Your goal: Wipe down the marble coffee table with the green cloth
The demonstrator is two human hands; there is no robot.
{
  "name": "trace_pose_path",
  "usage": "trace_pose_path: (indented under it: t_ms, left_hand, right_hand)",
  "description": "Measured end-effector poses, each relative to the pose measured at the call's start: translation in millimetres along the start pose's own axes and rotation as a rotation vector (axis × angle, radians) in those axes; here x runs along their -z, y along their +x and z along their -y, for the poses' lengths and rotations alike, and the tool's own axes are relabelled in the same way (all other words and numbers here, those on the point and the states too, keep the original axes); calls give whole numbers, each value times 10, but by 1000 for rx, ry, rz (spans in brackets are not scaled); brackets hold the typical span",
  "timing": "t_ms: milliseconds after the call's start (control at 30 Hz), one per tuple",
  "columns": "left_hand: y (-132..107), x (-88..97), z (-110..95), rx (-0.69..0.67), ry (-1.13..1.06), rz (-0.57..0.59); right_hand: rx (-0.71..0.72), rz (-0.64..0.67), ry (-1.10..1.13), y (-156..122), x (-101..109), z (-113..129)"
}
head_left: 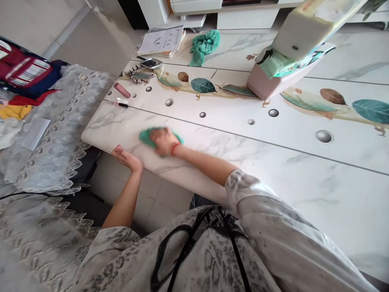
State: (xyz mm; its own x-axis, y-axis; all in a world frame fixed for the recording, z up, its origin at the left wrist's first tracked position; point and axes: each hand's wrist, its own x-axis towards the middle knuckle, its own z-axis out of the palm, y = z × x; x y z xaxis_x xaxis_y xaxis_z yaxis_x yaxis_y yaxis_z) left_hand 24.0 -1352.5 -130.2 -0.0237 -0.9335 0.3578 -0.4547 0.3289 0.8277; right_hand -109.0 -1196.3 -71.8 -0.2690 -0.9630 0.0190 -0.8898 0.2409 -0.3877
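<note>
My right hand (163,141) presses down on a green cloth (146,136) lying on the white marble-look table (273,162) near its front left corner. The hand is blurred by motion, its fingers bunched over the cloth. My left hand (127,158) rests against the table's front edge just left of the cloth, cupped with the palm up, fingers apart and holding nothing.
A second green cloth (204,46), papers (161,40), a hand mirror (151,63), a pink tube (122,90) and a tilted tissue box (282,69) lie farther back on the table. A lace-covered sofa (54,121) with clothes stands to the left.
</note>
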Motion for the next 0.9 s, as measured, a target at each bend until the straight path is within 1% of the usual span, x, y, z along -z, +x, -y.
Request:
trace_pose_path:
  t_ms: [33, 67, 100, 133, 167, 200, 233, 267, 300, 333, 367, 400, 433, 467, 500, 533, 567, 600, 633, 667, 733, 767, 800, 833, 867, 900]
  left_hand:
    - [7, 8, -7, 1, 8, 6]
    - [12, 16, -14, -1, 12, 12]
    - [13, 23, -20, -4, 10, 16]
    - [12, 29, -24, -10, 5, 19]
    - [8, 33, -25, -16, -2, 19]
    - [2, 35, -25, -20, -10, 16]
    - [-7, 36, -23, -23, -16, 11]
    - [-16, 37, -19, -26, -22, 7]
    - [-26, 38, -15, -33, -31, 6]
    - [-37, 40, -10, -42, -42, 9]
    - [-48, 42, -4, -53, -55, 13]
    - [-58, 44, 2, -67, -71, 19]
    - [-67, 46, 9, -83, -86, 22]
    - [-76, 48, 17, -98, -97, 24]
    - [-83, 50, 25, -112, -98, 20]
    - [-88, 50, 33, -126, -91, 20]
    - [-91, 51, 40, -141, -82, 24]
    - [-92, 50, 46, -154, -73, 33]
    - [-89, 48, 49, -163, -68, 43]
    - [-83, 45, 49, -168, -64, 50]
    - [-59, 36, 40, -159, -51, 59]
    - [-41, 32, 32, -141, -38, 56]
    - [-19, 29, 24, -116, -19, 51]
    - [4, 26, 18, -82, 2, 41]
    - [29, 24, 17, -46, 19, 30]
    - [52, 23, 22, -24, 28, 40]
  right_hand:
    - [155, 49, 15, -88, -115, 185]
    - [263, 87, 33, -207, -174, 264]
    - [309, 110, 52, -350, -172, 231]
    - [288, 114, 69, -515, -108, 89]
    - [201, 101, 78, -710, 9, -148]
    - [63, 68, 77, -947, 165, -455]
    - [-104, 10, 65, -1238, 341, -805]
    - [-282, -66, 45, -1591, 520, -1165]
    - [-454, -151, 21, -2004, 684, -1510]
    - [-619, -247, -4, -2463, 823, -1815]
    - [-749, -323, -14, -2939, 926, -2066]
    - [-858, -390, -17, -3395, 992, -2256]
    - [-978, -469, -27, -3785, 1021, -2384]
    - [-1080, -531, -36, -4066, 1019, -2452]
    - [-1169, -580, -51, -4203, 993, -2463]
    - [-1222, -591, -65, -4176, 947, -2418]
    - [-1215, -561, -71, -3981, 885, -2313]
    - [-1138, -494, -66, -3637, 807, -2144]
    - [-996, -393, -51, -3176, 711, -1904]
    - [-795, -281, -24, -2643, 597, -1594]
    - [-354, -77, 14, -1561, 311, -801]
    - [-175, 12, 19, -1101, 147, -362]
    - [-21, 67, 28, -737, -22, 61]
    - [50, 84, 10, -486, -183, 430]
    - [68, 57, -17, -355, -321, 711]
    - [78, 27, -34, -339, -422, 879]
